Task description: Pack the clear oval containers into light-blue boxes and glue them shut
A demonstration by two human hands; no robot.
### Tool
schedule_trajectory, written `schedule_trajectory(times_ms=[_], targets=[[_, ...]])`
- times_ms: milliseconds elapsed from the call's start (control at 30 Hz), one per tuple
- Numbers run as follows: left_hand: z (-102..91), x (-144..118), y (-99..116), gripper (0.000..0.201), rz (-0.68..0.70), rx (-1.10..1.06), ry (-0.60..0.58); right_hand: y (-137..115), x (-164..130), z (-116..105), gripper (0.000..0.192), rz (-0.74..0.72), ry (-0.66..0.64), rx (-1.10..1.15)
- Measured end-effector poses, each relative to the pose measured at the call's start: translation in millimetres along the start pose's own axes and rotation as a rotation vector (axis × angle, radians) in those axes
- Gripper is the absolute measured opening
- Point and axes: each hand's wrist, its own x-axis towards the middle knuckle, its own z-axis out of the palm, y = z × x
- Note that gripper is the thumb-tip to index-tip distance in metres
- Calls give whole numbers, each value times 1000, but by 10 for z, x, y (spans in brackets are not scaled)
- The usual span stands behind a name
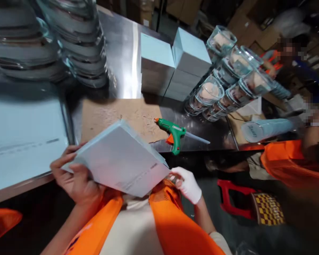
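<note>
One pale box (127,159), tilted, near centre, gripped at its left corner by the left hand (78,177), gloved right hand (187,184) at its right corner, hold unclear; apparently mid-handling, next calling for steady support; green glue gun (175,131) beyond.

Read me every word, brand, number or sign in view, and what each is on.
No text reads with certainty.
Held pale box: printed line, too blurred.
Large pale panel at left: printed line, too blurred.
Pale blue cylinder: dark script on its end, too blurred.
Green glue gun: light label, too small.
Checkered panel: pale marks, maybe lettering, too blurred.
Rear pale box: corner print, too small.
</note>
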Motion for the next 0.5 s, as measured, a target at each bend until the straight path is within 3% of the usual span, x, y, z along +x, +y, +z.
schedule_trajectory(times_ms=[33,100,167,200,233,300,333,400,467,500], targets=[[5,-29,-16,20,-33,0,7,1,-84,11,70,45,-31,2],[-10,-94,-59,23,-103,85,-71,-76,-184,-41,58,64,69,-11],[-53,-125,-88,28,-27,279,-213,-250,-205,-204,45,-22,156,-105],[-73,-120,-90,29,68,367,-305,-359,-190,-306,39,-89,128,-200],[-86,-105,-84,35,174,430,-418,-469,-154,-403,35,-164,50,-325],[-83,-69,-63,79,320,500,-687,-654,-5,-546,30,-319,-195,-576],[-72,-58,-53,101,336,525,-829,-716,118,-591,31,-387,-323,-645],[-60,-62,-46,109,247,631,-1064,-776,477,-676,35,-479,-452,-648],[-94,-96,-46,90,40,748,-1137,-795,979,-837,46,-491,-270,-603],[-131,-119,-43,83,-65,777,-1124,-810,1270,-961,50,-461,-40,-612]])
